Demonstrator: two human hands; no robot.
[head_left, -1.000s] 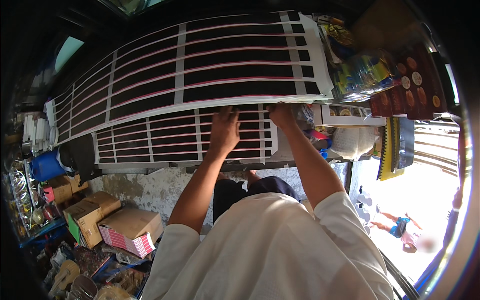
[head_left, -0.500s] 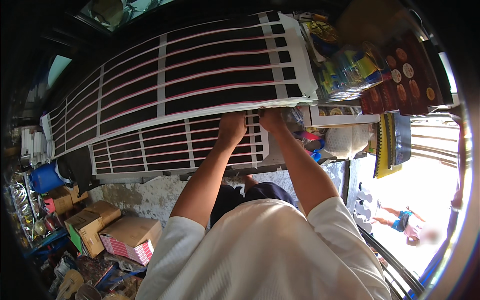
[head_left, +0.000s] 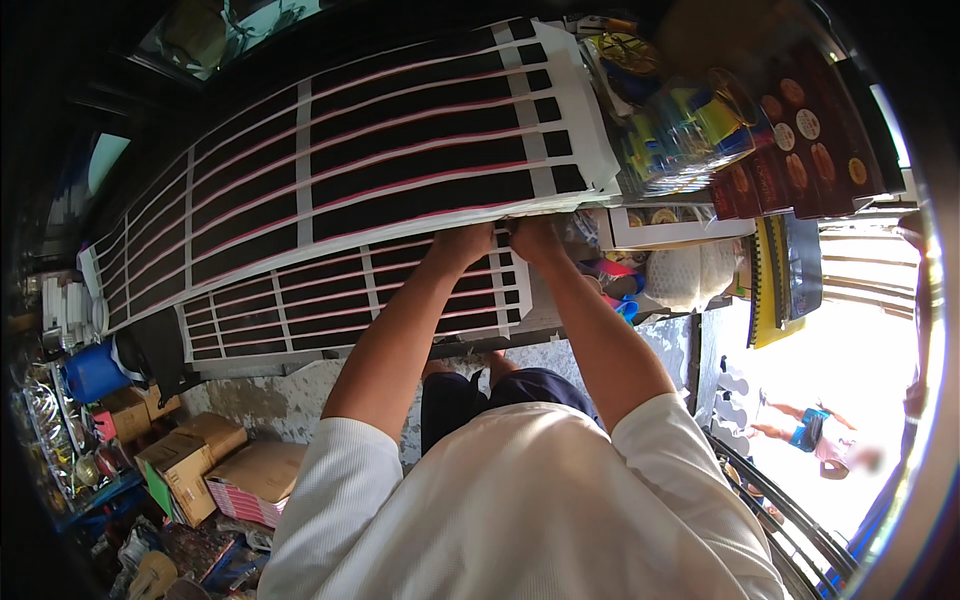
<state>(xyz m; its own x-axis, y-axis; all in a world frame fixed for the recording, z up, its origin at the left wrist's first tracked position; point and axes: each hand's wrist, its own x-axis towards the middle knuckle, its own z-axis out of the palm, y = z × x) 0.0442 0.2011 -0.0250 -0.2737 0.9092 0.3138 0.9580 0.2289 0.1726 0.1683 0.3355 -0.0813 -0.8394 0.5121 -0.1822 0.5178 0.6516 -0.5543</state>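
Note:
A long stack of white sheets (head_left: pixel 400 215), printed with black blocks and thin red lines, lies across the upper part of the view. Below its near edge, and partly covered by it, is a second set of similar striped sheets (head_left: pixel 325 292). My left hand (head_left: pixel 465 243) reaches in at the upper stack's near edge, above the lower sheets. Close beside it, near the right end of those lower sheets, is my right hand (head_left: pixel 535 240). The overhanging edge and shadow hide the fingers of both hands, so what they touch or hold does not show.
Clear plastic packs (head_left: pixel 700 135) and dark red boxes (head_left: pixel 800 150) stand right of the stack. A white bubble-wrapped bundle (head_left: pixel 690 270) and a yellow spiral-bound book (head_left: pixel 768 285) sit lower right. Cardboard boxes (head_left: pixel 190 465) and a blue container (head_left: pixel 95 370) are at left. Outside, a person (head_left: pixel 825 435) is visible.
The view has shifted slightly, moving the sheets a little left in the picture. My hands stay together under the upper stack's near edge. The person outside has moved a little.

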